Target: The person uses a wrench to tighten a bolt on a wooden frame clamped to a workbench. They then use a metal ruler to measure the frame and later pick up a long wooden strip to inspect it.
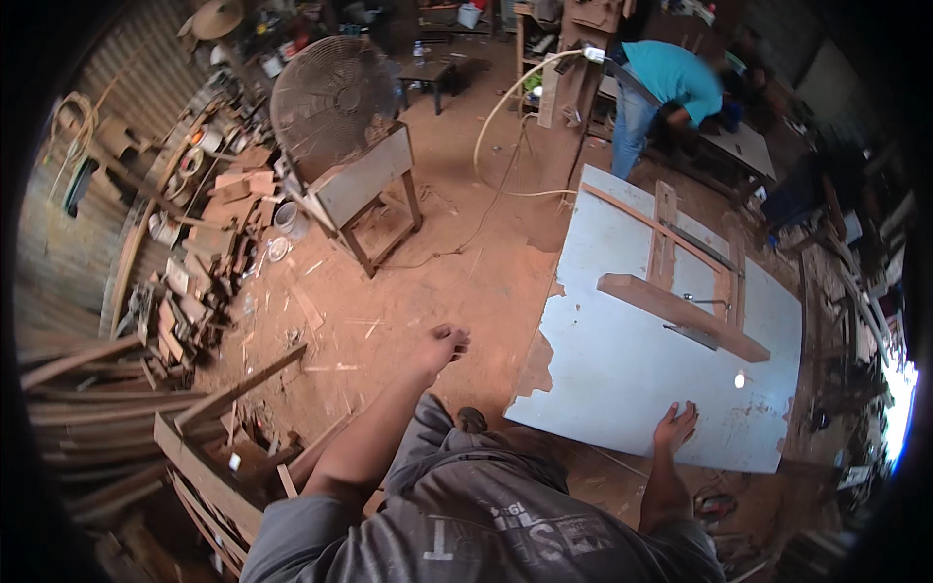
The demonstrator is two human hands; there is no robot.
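Note:
My left hand [447, 346] hangs over the dirt floor with its fingers loosely bent and apart, holding nothing. My right hand [677, 425], its fingers spread, is at the near part of a large pale worktable [622, 398]; I cannot tell whether it touches the surface. Beyond that hand, a thick wooden plank [680, 316] lies slantwise on the tabletop. Behind it lies a wooden frame [664, 238] of crossed pieces, with a long dark metal bar [702, 248] across it. A metal rod with a handle [708, 301] shows between the plank and the frame.
A big caged fan [333, 102] stands behind a small wooden stand [367, 175]. Scrap wood [194, 282] is heaped along the left wall, and a timber rack [209, 457] stands at near left. A cable [486, 121] loops by the post. Another person [671, 78] bends over a far bench.

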